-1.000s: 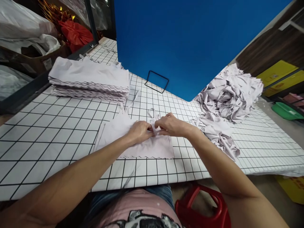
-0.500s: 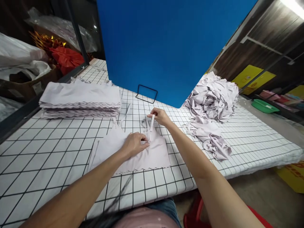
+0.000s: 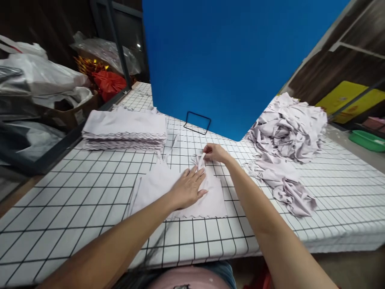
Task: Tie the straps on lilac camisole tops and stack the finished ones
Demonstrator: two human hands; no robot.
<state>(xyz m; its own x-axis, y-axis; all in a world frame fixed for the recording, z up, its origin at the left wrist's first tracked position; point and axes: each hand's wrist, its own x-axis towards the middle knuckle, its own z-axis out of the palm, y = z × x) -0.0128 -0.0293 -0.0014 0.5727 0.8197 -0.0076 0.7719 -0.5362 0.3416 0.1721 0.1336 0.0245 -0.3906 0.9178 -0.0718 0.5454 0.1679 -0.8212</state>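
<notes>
Left hand [image 3: 189, 188]: it is hiding part of the pale garment [image 3: 212, 201];
Right hand [image 3: 214, 153]: it is hiding the pinched part of the strap [image 3: 201, 161];
Blue panel [image 3: 219, 68]: it is running off the top edge and blocking the checked tabletop [image 3: 75, 216] behind;
Crumpled heap [image 3: 293, 132]: its folds are concealing one another;
Green basin [image 3: 367, 141]: the right edge is cutting it off;
Shirt [image 3: 189, 276]: the bottom edge is cropping its dark print [image 3: 182, 286];
Yellow panels [image 3: 350, 91]: their markings [image 3: 339, 98] are blurring beyond reading.
</notes>
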